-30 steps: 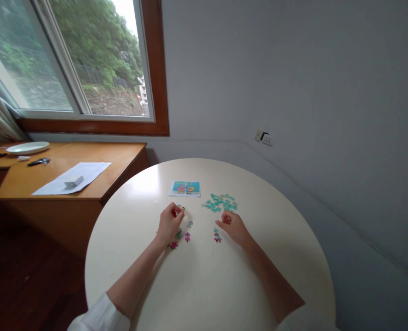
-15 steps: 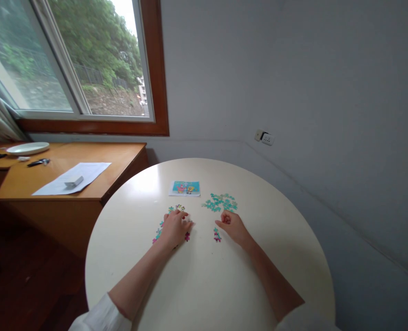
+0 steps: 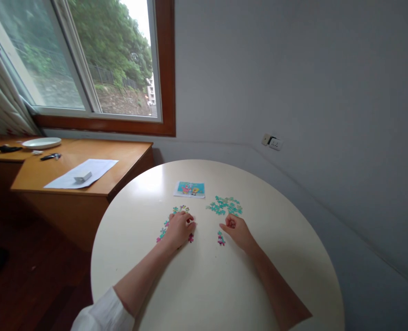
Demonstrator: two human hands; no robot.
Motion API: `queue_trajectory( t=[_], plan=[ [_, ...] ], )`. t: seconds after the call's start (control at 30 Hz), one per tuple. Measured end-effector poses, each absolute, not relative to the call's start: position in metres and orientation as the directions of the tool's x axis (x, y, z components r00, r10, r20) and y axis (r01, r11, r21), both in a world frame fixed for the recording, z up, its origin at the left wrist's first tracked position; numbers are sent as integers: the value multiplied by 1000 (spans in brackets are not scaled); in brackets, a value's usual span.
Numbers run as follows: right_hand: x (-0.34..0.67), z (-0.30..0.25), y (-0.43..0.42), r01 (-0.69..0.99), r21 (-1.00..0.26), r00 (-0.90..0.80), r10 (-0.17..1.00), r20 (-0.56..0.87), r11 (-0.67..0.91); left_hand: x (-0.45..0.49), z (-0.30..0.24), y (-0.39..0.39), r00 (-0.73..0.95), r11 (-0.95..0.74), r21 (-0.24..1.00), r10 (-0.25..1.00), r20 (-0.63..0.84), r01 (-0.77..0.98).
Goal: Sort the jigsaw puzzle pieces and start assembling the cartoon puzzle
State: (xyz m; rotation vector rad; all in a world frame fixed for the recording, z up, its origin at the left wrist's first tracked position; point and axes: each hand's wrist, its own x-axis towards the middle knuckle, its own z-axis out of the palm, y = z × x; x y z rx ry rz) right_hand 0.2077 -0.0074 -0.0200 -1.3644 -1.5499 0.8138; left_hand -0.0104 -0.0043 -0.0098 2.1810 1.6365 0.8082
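Note:
My left hand [image 3: 179, 228] is over a loose group of pink and teal jigsaw pieces [image 3: 163, 231] and covers some of them. Its thumb and index finger come together in a pinch, with a small piece seeming to show at the fingertips. My right hand [image 3: 238, 231] hovers by a small joined cluster of jigsaw pieces [image 3: 221, 239], its fingers curled in and the thumb pointing left; nothing shows in it. Just beyond that hand lies a spread of teal pieces [image 3: 225, 205]. A picture card [image 3: 190, 189] with a pink and a yellow cartoon figure lies farther back.
Everything lies on a round cream table [image 3: 197, 294]. To the left stands a wooden desk [image 3: 135, 156] bearing a sheet of paper [image 3: 100, 168] with a small white box [image 3: 83, 176], plus a white plate [image 3: 42, 143]. A wall socket [image 3: 275, 144] is behind the table.
The whole view has shifted slightly, so things appear a little farther right. Both hands keep nearly the same places over the table; the left fingers have moved slightly.

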Motion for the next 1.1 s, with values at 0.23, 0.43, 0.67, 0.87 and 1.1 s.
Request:
queue_trajectory(
  t=[0.23,0.43,0.67,0.87,1.1],
  plan=[
    [208,-22,-7,407,-895,12,979,205,183,-34,-2,13,-109,-200,632,903,415,749],
    [206,-20,-8,402,-899,11,981,196,175,-40,-7,16,-98,-157,579,918,385,800],
    [207,-18,-8,402,-896,5,978,207,188,-32,-13,9,82,-204,423,954,290,883],
    [207,-19,-8,409,-894,4,980,201,182,-35,-14,11,82,-204,437,956,282,876],
    [206,-19,-8,402,-899,8,981,193,173,-42,-19,23,26,-218,586,948,318,780]
  ],
)
